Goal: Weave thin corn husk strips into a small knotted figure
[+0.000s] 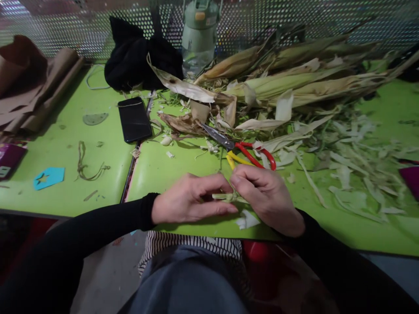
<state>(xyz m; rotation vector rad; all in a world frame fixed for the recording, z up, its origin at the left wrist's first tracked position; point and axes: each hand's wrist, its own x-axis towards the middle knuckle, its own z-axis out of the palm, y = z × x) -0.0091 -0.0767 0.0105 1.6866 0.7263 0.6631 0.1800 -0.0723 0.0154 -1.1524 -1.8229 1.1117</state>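
A small knotted corn husk strip [229,197] is between my two hands, just above the table's front edge. My left hand [193,198] closes on it from the left, index finger above and thumb below, with a short loose end pointing back into the palm. From the right, my right hand [270,196] pinches the strip between thumb and curled fingers. Right behind the hands lie scissors [238,148] with one red and one yellow handle, blades pointing away to the left. My right fingers partly cover the yellow handle. A pale husk scrap [248,219] lies beneath the hands.
Whole corn husks [278,85] are heaped at the back right, with shredded strips [356,165] nearer. A phone [134,120], black cloth bag [140,56] and bottle [199,39] stand left of the heap. Brown paper [36,91], twine [87,163] and a blue card [49,178] lie left.
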